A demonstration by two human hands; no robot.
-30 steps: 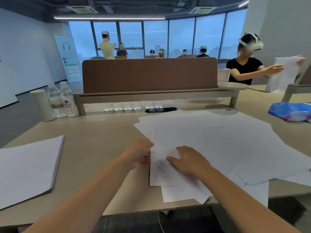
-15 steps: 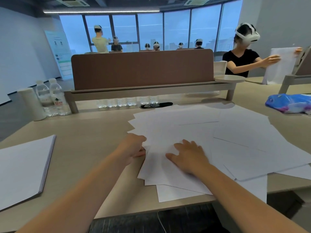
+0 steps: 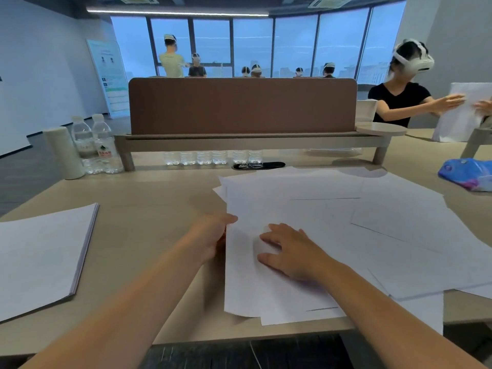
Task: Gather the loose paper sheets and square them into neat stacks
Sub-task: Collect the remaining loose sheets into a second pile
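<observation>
The loose white paper sheets (image 3: 332, 222) lie fanned and overlapping on the pale beige counter (image 3: 149, 209), spreading from under both hands out to the right and beyond them. The right hand (image 3: 290, 251) rests flat on the nearest sheets, fingers spread. The left hand (image 3: 213, 235) grips their left edge, thumb on top. Well to the left of the left hand sits a squared stack of white paper (image 3: 40, 257).

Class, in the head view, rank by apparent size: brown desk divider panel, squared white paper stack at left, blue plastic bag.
1. Brown desk divider panel
2. Squared white paper stack, though nearness inflates it
3. Blue plastic bag, partly cropped
</observation>
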